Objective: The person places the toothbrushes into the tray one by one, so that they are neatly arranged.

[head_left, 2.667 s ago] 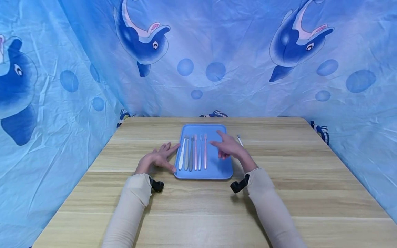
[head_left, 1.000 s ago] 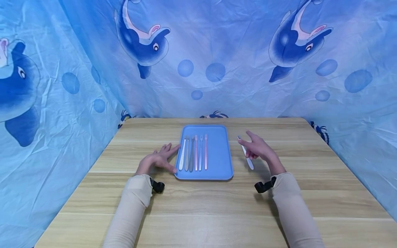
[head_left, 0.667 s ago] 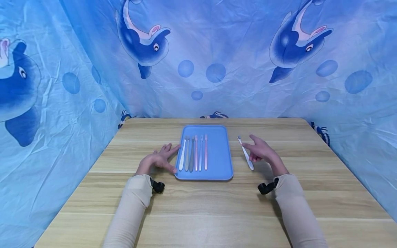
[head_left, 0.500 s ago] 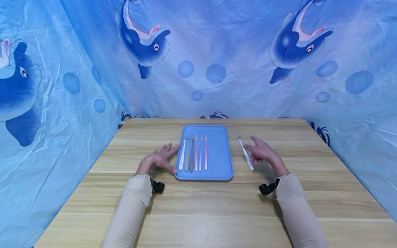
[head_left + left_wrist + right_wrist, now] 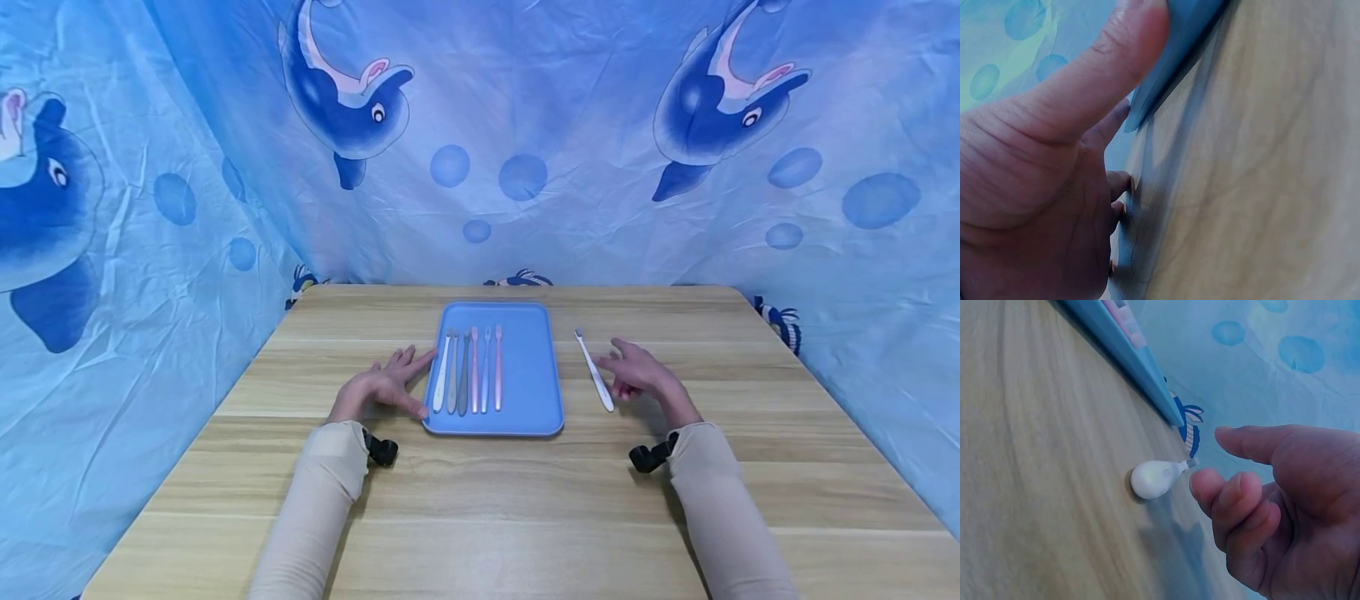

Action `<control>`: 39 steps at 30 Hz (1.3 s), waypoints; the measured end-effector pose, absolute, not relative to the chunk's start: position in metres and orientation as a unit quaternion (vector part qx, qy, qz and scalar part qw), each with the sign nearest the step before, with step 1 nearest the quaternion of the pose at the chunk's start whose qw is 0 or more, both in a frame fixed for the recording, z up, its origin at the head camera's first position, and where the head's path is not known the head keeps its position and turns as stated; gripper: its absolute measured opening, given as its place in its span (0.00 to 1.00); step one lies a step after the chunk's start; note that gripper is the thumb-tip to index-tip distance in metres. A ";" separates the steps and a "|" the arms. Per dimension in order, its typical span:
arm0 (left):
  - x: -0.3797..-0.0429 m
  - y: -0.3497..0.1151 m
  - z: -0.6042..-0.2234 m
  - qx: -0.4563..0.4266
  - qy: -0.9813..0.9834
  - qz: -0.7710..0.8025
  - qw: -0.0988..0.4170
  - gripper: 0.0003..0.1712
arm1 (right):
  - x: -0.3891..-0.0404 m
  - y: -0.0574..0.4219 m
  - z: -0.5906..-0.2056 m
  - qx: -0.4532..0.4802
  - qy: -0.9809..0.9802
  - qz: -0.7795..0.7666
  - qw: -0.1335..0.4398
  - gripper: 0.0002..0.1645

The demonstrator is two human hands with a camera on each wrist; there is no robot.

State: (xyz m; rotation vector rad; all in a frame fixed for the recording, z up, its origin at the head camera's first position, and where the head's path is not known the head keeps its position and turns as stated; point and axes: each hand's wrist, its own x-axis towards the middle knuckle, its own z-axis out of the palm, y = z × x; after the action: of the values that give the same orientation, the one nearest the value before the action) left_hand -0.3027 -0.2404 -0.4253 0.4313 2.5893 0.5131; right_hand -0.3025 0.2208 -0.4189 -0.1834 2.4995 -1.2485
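A white toothbrush (image 5: 596, 373) lies aslant on the table to the right of the blue tray (image 5: 532, 408). Just right of its handle hovers my right hand (image 5: 641, 375), thumb apart and fingers loosely bent, holding nothing. The right wrist view shows a gap between the fingers and that white toothbrush (image 5: 1154, 479). My left hand (image 5: 382, 387) spreads its fingers at the tray's left side, thumb and index finger touching the rim. On the tray several toothbrushes stand in a row: a white one (image 5: 441, 379), a beige one (image 5: 452, 383), a dark grey one (image 5: 463, 383), then pink (image 5: 474, 383) and pale blue ones.
The wooden table (image 5: 487, 517) reaches past both forearms. A blue dolphin-print curtain (image 5: 480, 108) hangs behind it and at the sides. Black wrist cameras sit on both wrists, the right one (image 5: 651, 456) low over the table.
My right hand has moved from above the tray rightward past the white toothbrush, then drawn slightly back from it, uncovering it. The toothbrushes and my left hand stay where they were.
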 end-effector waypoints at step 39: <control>-0.294 -0.239 -0.418 0.170 0.942 0.188 0.220 0.74 | -0.296 0.213 -0.433 -0.059 0.899 -0.387 0.196 0.55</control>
State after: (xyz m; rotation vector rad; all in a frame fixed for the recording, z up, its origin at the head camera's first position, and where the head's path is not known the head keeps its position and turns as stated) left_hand -0.2944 -0.2387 -0.4179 0.4708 2.6052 0.5213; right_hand -0.2960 0.2128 -0.4328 -0.1656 2.5193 -1.0846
